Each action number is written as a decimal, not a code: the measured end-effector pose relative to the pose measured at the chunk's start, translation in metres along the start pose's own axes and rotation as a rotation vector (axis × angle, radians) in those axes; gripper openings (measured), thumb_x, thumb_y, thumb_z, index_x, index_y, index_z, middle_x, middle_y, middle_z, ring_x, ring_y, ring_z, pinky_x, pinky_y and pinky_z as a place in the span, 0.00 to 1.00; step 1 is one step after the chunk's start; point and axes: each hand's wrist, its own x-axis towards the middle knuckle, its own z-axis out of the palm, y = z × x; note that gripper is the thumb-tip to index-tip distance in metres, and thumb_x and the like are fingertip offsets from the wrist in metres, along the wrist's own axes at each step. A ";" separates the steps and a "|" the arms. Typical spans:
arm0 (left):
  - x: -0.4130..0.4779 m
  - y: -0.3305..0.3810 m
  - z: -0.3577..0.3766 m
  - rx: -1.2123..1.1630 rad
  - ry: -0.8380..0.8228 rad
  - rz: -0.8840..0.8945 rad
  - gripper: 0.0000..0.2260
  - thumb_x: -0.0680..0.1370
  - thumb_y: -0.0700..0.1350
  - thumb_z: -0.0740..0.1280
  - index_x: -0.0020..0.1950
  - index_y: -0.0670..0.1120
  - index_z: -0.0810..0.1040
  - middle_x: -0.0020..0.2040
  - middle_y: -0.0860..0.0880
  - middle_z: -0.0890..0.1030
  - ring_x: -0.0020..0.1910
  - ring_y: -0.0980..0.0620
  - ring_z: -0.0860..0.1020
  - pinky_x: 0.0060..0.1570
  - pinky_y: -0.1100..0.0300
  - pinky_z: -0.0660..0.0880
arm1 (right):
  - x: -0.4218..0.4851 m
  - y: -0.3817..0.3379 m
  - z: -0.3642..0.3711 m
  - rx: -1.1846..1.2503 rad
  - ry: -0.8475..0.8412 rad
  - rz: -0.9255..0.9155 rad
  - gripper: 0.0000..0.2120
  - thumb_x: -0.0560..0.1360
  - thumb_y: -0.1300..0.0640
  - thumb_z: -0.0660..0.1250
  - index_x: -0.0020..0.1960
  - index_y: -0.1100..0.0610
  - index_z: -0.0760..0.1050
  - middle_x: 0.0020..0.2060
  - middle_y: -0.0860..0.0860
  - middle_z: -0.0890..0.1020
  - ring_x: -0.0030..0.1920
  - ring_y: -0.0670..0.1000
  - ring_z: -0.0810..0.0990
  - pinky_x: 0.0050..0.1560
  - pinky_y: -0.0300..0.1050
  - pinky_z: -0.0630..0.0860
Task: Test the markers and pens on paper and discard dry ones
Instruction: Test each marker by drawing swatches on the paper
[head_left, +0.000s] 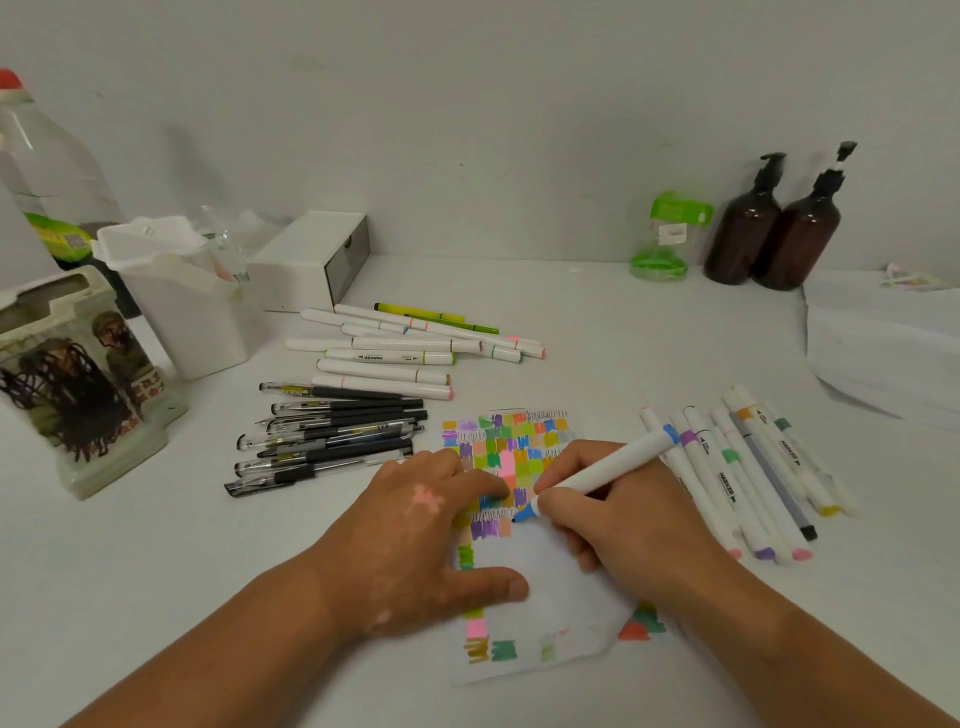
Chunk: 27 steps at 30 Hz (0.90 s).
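Blue-tipped marker (608, 467), probably light and stiff, is being pinched near its tip by the right hand (623, 514); the spread left hand (415, 525) is pressing down the flimsy paper (550, 597).

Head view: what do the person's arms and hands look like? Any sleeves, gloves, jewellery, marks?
Left forearm and right forearm are bare to the frame edge: no sleeves, gloves, watch or rings visible. The left hand has a pink blotch on its back, possibly marker ink. The right hand shows no marks.
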 end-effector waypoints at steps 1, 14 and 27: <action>0.000 0.000 0.000 0.002 -0.007 -0.005 0.38 0.65 0.80 0.59 0.71 0.66 0.62 0.49 0.69 0.62 0.53 0.62 0.63 0.55 0.63 0.61 | 0.000 0.000 0.000 -0.003 0.000 0.001 0.04 0.73 0.56 0.73 0.41 0.49 0.81 0.28 0.49 0.82 0.25 0.45 0.79 0.27 0.32 0.74; 0.002 0.000 -0.001 0.012 -0.014 0.002 0.38 0.66 0.79 0.59 0.71 0.65 0.63 0.51 0.67 0.64 0.53 0.61 0.64 0.57 0.63 0.62 | 0.001 0.001 -0.002 -0.057 -0.049 -0.022 0.04 0.73 0.56 0.73 0.40 0.49 0.81 0.28 0.46 0.81 0.26 0.43 0.79 0.29 0.33 0.75; 0.002 0.000 0.000 -0.006 -0.024 -0.007 0.38 0.65 0.79 0.60 0.71 0.65 0.63 0.53 0.68 0.63 0.54 0.62 0.63 0.59 0.62 0.64 | 0.001 0.002 -0.003 -0.031 -0.043 -0.036 0.06 0.73 0.57 0.72 0.39 0.48 0.80 0.27 0.47 0.81 0.25 0.46 0.79 0.28 0.34 0.75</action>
